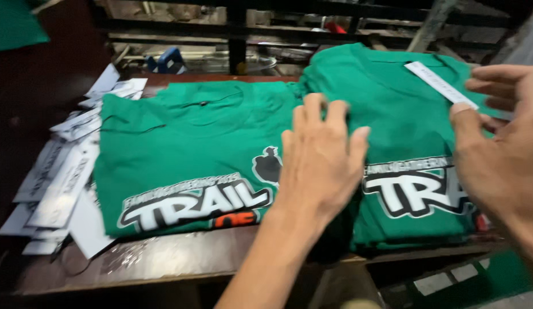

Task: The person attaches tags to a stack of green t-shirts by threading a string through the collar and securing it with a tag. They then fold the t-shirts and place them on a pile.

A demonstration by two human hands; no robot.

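The left hand's [321, 163] fingers [312, 114] were spread flat where two folded green shirts [180, 149] met on the bench [163, 260]. A white strip [441, 84] was apparently pinched by the right hand [498, 143] over the right shirt [404, 126].

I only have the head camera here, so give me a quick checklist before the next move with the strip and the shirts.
1. White strip pinched in right hand: ok.
2. Left hand flat on the green shirts, between the stacks: ok.
3. Right shirt stack lying flat: ok.
4. Left shirt stack flat, print up: ok.
5. Loose white strips within reach at the table's left: ok.
6. Stack heights: cannot tell.
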